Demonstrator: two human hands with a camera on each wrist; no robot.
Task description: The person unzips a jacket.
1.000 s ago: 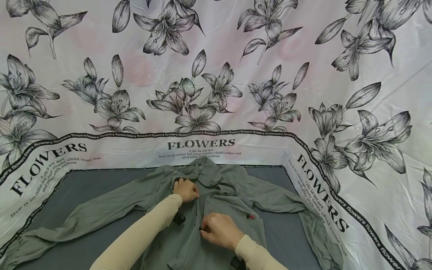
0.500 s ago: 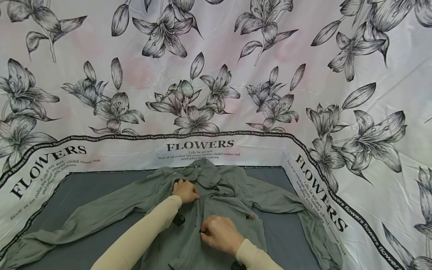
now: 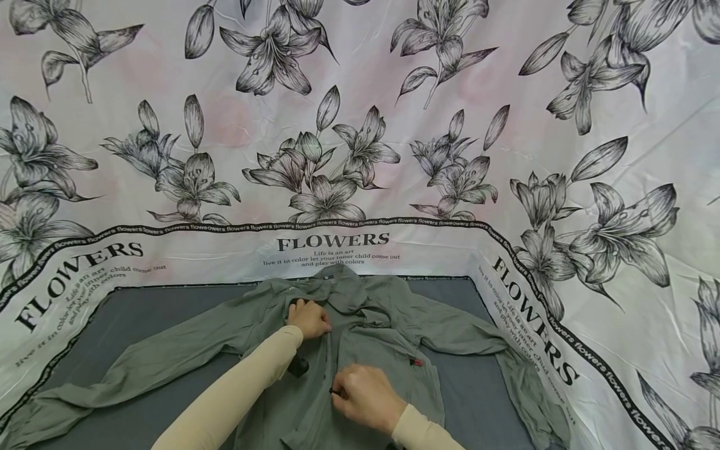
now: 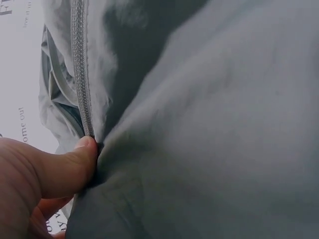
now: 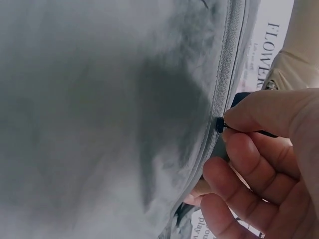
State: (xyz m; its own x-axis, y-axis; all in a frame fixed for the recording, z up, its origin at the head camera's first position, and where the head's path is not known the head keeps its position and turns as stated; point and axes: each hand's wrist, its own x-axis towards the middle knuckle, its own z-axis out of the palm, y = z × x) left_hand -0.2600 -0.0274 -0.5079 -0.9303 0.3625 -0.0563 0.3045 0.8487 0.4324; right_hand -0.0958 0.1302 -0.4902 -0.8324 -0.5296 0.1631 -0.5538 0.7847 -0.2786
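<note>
A grey-green jacket (image 3: 394,369) lies front up, collar at the far side and both sleeves spread out. My left hand (image 3: 308,319) pinches the front edge high on the chest; in the left wrist view its thumb (image 4: 75,164) presses beside the zip (image 4: 79,64). Lower along the front, my right hand (image 3: 367,397) pinches the black zip pull between thumb and index finger. The right wrist view shows the black slider (image 5: 220,125) on the zip teeth (image 5: 230,55), the other fingers (image 5: 234,184) loosely curled.
Under the jacket is a dark grey surface (image 3: 169,312) with a white printed border (image 3: 337,247). A white flower-print cloth (image 3: 360,62) rises behind and at the sides. A small red pocket tab (image 3: 416,362) shows on the jacket's right side.
My right hand has shifted a little toward the hem with the zip pull. The left hand keeps its pinch on the front edge in the same place.
</note>
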